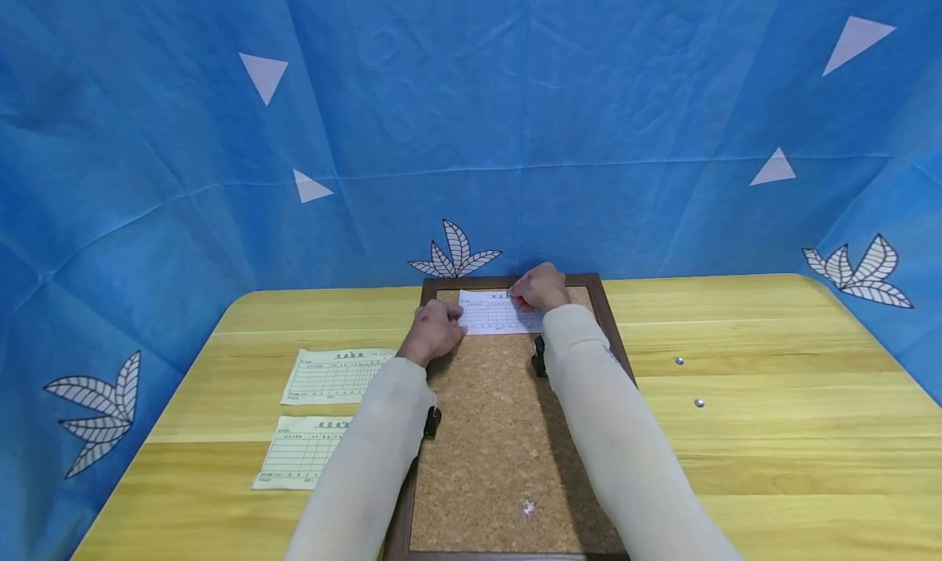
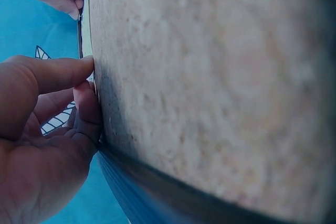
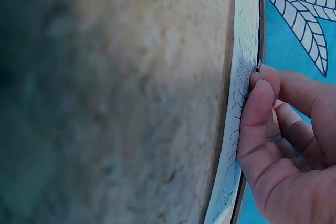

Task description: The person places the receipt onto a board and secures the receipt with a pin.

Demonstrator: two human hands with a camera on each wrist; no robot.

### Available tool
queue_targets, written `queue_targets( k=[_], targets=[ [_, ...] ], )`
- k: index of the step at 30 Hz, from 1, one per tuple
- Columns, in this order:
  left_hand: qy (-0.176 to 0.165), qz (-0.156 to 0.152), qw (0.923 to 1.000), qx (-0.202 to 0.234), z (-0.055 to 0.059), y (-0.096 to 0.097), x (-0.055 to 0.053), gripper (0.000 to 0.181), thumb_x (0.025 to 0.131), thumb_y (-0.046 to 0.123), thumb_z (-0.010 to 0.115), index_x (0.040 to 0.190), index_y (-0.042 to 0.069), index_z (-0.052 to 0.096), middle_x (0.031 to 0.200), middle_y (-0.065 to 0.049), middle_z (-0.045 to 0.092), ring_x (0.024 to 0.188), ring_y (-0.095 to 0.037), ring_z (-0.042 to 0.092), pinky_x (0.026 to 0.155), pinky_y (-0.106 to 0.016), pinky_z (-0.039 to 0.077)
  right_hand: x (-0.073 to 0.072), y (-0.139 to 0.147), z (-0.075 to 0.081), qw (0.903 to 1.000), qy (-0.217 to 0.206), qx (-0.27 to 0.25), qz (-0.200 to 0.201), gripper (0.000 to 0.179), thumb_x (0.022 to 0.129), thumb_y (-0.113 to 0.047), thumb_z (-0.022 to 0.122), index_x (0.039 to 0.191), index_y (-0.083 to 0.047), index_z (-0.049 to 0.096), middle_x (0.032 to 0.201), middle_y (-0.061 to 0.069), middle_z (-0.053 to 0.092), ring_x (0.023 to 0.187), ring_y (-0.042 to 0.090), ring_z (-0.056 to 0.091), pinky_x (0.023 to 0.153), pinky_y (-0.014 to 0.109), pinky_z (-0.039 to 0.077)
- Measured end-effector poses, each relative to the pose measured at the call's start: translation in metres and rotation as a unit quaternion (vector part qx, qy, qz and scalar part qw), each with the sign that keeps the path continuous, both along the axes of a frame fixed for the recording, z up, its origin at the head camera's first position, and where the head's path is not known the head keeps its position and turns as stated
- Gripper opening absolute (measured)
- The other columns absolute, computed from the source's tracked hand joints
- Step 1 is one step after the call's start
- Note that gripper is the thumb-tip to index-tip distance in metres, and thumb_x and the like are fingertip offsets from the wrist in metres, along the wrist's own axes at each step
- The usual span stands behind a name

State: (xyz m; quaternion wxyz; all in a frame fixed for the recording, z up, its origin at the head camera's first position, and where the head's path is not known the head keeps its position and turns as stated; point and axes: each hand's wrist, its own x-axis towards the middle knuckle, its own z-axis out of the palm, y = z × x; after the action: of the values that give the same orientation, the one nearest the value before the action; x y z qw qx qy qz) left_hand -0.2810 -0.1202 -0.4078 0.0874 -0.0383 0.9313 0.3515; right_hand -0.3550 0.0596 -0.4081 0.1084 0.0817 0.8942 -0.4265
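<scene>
A white printed form slip [image 1: 491,314] lies across the top of a framed cork board [image 1: 486,414]. My right hand [image 1: 540,287] is at the slip's upper edge; in the right wrist view its thumb and index finger pinch a small metal thumbtack [image 3: 257,68], mostly hidden by the fingertips. At the slip's left edge, my left hand [image 1: 436,329] rests its index finger and thumb on the paper. The left wrist view shows those fingertips [image 2: 88,65] slightly apart against the board's surface.
Two pale green form slips, an upper one [image 1: 331,379] and a lower one [image 1: 298,455], lie left of the board. Two silver thumbtacks, one farther [image 1: 680,361] and one nearer [image 1: 700,402], lie to the right. Behind the wooden table [image 1: 795,463] hangs a blue cloth [image 1: 589,95].
</scene>
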Motion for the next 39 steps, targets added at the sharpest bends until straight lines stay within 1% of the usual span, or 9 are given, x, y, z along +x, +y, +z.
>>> queue_targets(
  k=[4, 9, 13, 16, 23, 30, 34, 37, 39],
  targets=[
    [0.001, -0.005, 1.0, 0.001, -0.001, -0.001, -0.005, 0.04, 0.095, 0.005, 0.065, 0.135, 0.004, 0.062, 0.106, -0.007, 0.065, 0.114, -0.024, 0.047, 0.102, -0.039, 0.041, -0.003, 0.0, 0.0, 1.0, -0.002, 0.0, -0.005, 0.018, 0.094, -0.01, 0.067, 0.082, 0.0, 0.075, 0.06, 0.0, 0.06, 0.051, 0.008, 0.056, 0.053, 0.021, 0.047],
    [0.004, -0.012, 0.9999, 0.0, -0.001, -0.002, -0.012, 0.04, 0.095, 0.005, 0.066, 0.134, 0.003, 0.063, 0.105, -0.006, 0.065, 0.11, -0.023, 0.049, 0.097, -0.038, 0.043, -0.007, 0.0, 0.001, 1.0, 0.003, 0.002, -0.009, 0.018, 0.094, -0.011, 0.067, 0.08, -0.001, 0.075, 0.059, 0.0, 0.06, 0.051, 0.009, 0.056, 0.055, 0.022, 0.047],
    [0.004, -0.014, 0.9999, 0.002, -0.001, -0.003, -0.016, 0.04, 0.095, 0.005, 0.066, 0.135, 0.003, 0.062, 0.108, -0.006, 0.065, 0.106, -0.021, 0.051, 0.094, -0.036, 0.044, -0.009, -0.002, 0.001, 0.9999, 0.006, 0.006, -0.013, 0.02, 0.093, -0.01, 0.068, 0.074, -0.003, 0.072, 0.055, -0.001, 0.058, 0.049, 0.009, 0.055, 0.056, 0.023, 0.046],
    [0.003, -0.016, 0.9999, 0.003, -0.002, -0.004, -0.02, 0.041, 0.095, 0.005, 0.066, 0.136, 0.003, 0.061, 0.107, -0.007, 0.065, 0.103, -0.021, 0.052, 0.094, -0.036, 0.044, -0.012, -0.003, 0.0, 0.9998, 0.003, 0.008, -0.021, 0.023, 0.091, -0.009, 0.069, 0.068, -0.005, 0.069, 0.053, -0.001, 0.056, 0.048, 0.009, 0.054, 0.056, 0.024, 0.045],
    [0.007, -0.025, 0.9997, 0.003, -0.001, -0.006, -0.026, 0.04, 0.095, 0.005, 0.066, 0.135, 0.004, 0.063, 0.101, -0.005, 0.065, 0.117, -0.023, 0.05, 0.103, -0.038, 0.042, -0.019, -0.004, -0.001, 0.9994, 0.003, 0.012, -0.031, 0.025, 0.089, -0.008, 0.071, 0.064, -0.006, 0.065, 0.053, 0.0, 0.056, 0.049, 0.009, 0.054, 0.055, 0.024, 0.045],
    [0.01, -0.034, 0.9994, 0.001, -0.003, -0.007, -0.035, 0.039, 0.095, 0.005, 0.066, 0.134, 0.003, 0.063, 0.098, -0.005, 0.064, 0.11, -0.022, 0.05, 0.098, -0.037, 0.042, -0.025, -0.005, -0.002, 0.9989, 0.002, 0.009, -0.046, 0.027, 0.088, -0.007, 0.072, 0.062, -0.007, 0.063, 0.053, 0.0, 0.056, 0.048, 0.009, 0.054, 0.054, 0.024, 0.045],
    [0.005, -0.035, 0.9994, 0.002, -0.005, -0.008, -0.04, 0.04, 0.095, 0.005, 0.066, 0.135, 0.004, 0.062, 0.098, -0.005, 0.064, 0.105, -0.022, 0.051, 0.093, -0.036, 0.043, -0.026, -0.005, -0.003, 0.9988, 0.008, 0.009, -0.048, 0.025, 0.089, -0.009, 0.071, 0.065, -0.006, 0.066, 0.054, 0.001, 0.058, 0.049, 0.01, 0.055, 0.058, 0.025, 0.047],
    [0.0, -0.034, 0.9994, 0.004, -0.006, -0.008, -0.043, 0.04, 0.095, 0.005, 0.066, 0.135, 0.004, 0.062, 0.097, -0.005, 0.062, 0.103, -0.022, 0.051, 0.089, -0.036, 0.043, -0.027, -0.005, -0.003, 0.9989, 0.012, 0.011, -0.045, 0.023, 0.091, -0.01, 0.07, 0.069, -0.004, 0.07, 0.055, 0.0, 0.059, 0.051, 0.011, 0.057, 0.065, 0.028, 0.051],
    [0.001, -0.035, 0.9994, 0.003, -0.007, -0.008, -0.045, 0.04, 0.095, 0.005, 0.066, 0.135, 0.004, 0.062, 0.096, -0.005, 0.061, 0.103, -0.022, 0.05, 0.089, -0.036, 0.042, -0.028, -0.005, -0.004, 0.9988, 0.014, 0.014, -0.045, 0.022, 0.091, -0.011, 0.07, 0.07, -0.004, 0.071, 0.055, 0.0, 0.059, 0.052, 0.011, 0.057, 0.071, 0.031, 0.052]
  ],
)
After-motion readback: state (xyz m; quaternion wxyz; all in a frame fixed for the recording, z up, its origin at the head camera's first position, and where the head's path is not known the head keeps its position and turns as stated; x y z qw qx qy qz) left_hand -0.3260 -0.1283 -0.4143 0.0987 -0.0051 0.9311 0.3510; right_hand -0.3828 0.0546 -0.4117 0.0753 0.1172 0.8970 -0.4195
